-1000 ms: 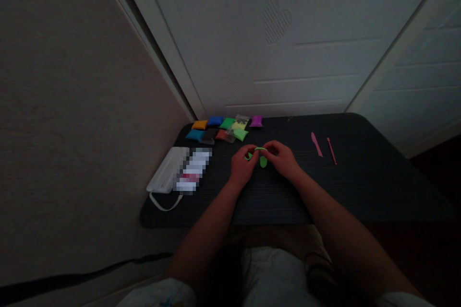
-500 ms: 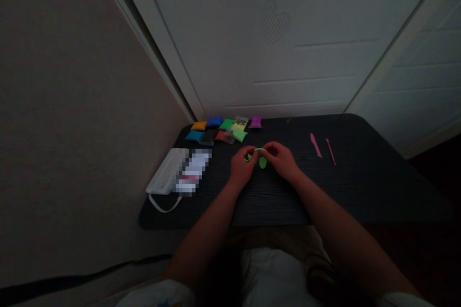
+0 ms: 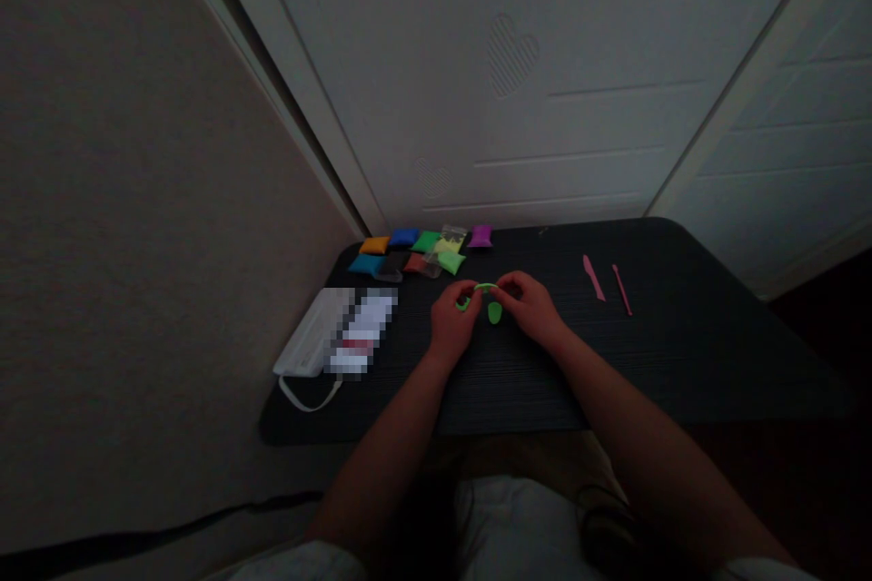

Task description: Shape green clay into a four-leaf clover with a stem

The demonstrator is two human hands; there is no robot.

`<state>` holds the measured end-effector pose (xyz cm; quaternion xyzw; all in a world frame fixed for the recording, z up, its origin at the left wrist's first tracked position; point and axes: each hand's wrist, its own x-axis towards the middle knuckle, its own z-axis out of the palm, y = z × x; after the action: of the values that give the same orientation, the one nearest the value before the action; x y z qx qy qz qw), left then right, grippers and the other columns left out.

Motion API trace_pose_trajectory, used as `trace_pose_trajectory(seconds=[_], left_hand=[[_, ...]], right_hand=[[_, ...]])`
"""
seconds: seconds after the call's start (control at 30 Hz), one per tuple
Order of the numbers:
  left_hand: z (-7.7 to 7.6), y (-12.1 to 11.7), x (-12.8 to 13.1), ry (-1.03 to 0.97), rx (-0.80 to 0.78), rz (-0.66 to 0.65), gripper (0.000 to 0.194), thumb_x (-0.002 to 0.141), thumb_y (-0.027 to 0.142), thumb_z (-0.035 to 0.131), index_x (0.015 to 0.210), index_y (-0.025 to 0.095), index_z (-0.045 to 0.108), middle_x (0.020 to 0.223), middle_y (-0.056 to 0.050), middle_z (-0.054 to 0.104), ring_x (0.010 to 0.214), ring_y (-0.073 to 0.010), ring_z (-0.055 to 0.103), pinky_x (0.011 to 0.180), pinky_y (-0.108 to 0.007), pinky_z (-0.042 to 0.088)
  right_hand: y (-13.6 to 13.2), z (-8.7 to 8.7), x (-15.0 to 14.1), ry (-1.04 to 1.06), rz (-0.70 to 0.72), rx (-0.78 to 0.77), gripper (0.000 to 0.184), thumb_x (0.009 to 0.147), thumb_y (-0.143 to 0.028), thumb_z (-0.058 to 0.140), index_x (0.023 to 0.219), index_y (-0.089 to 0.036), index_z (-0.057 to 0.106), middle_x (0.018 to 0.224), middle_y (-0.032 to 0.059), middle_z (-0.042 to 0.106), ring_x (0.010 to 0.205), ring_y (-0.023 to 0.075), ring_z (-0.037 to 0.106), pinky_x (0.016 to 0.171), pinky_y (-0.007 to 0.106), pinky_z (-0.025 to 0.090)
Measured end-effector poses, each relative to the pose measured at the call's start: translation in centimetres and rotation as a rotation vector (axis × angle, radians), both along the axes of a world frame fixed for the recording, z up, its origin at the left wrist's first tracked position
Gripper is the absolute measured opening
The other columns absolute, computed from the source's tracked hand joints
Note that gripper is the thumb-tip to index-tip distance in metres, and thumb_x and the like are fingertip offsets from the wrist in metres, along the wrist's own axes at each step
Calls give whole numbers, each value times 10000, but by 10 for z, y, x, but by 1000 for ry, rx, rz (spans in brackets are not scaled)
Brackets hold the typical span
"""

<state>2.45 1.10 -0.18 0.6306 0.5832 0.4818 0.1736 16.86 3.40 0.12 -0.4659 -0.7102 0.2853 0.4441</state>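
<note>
Between the fingertips of my left hand and my right hand is a thin strip of light green modelling clay, slightly arched. Both hands are closed in a pinch, one at each end of it. Just below the strip, a flat oval green clay piece lies on the dark table between the hands. Another small green clay piece shows at my left hand, partly hidden by the fingers; whether it joins the strip I cannot tell.
Several coloured clay packets lie along the table's back left. A white case and a phone with a blurred screen lie at the left, with a white cable. A pink plastic knife and a thin pink tool lie at the right.
The whole view shifts slightly, so the table sits a little lower. Both hands keep their pinch on the green strip, which looks a bit more arched now.
</note>
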Motion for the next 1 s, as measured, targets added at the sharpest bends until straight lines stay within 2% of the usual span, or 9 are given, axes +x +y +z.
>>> trace_pose_trajectory(seconds=[0.2,0.4,0.53,0.7,0.87,1.0], left_hand=[[-1,1,-2,38,34,0,194,749,308,496,880,184,568,775,-14,591,688,-111,528,644,-233,419],[0,1,-3,169,162,20,142,734,248,518,845,178,573,818,-35,588,792,-142,527,697,-264,421],[-1,1,-2,190,167,-10,142,733,239,519,849,180,575,788,-35,587,781,-142,531,698,-268,426],[-1,0,-3,20,34,-2,243,737,281,514,956,182,542,841,-34,589,732,-120,543,660,-250,438],[-1,0,-3,-103,-48,-110,224,741,311,503,910,175,559,830,-32,600,727,-122,548,661,-252,443],[-1,0,-3,-113,-53,-85,222,738,322,507,893,176,571,835,-32,605,722,-124,550,657,-254,446]], right_hand=[[-1,0,1,-46,14,49,163,739,-336,519,792,-184,540,756,16,555,697,134,522,649,272,421],[-5,2,-2,-69,47,125,257,732,-264,537,977,-193,505,899,41,544,762,140,523,705,288,431],[-8,5,-4,-87,105,177,240,754,-196,496,993,-207,517,910,39,552,834,145,518,769,296,418],[-9,5,-5,-46,98,117,239,763,-206,482,998,-203,528,901,29,578,782,127,531,733,269,424],[-8,8,-4,20,98,9,187,771,-275,468,915,-205,565,844,14,598,749,122,543,701,256,422],[-8,10,-4,48,101,-54,174,764,-274,472,894,-207,565,824,8,598,726,121,547,682,258,424]])
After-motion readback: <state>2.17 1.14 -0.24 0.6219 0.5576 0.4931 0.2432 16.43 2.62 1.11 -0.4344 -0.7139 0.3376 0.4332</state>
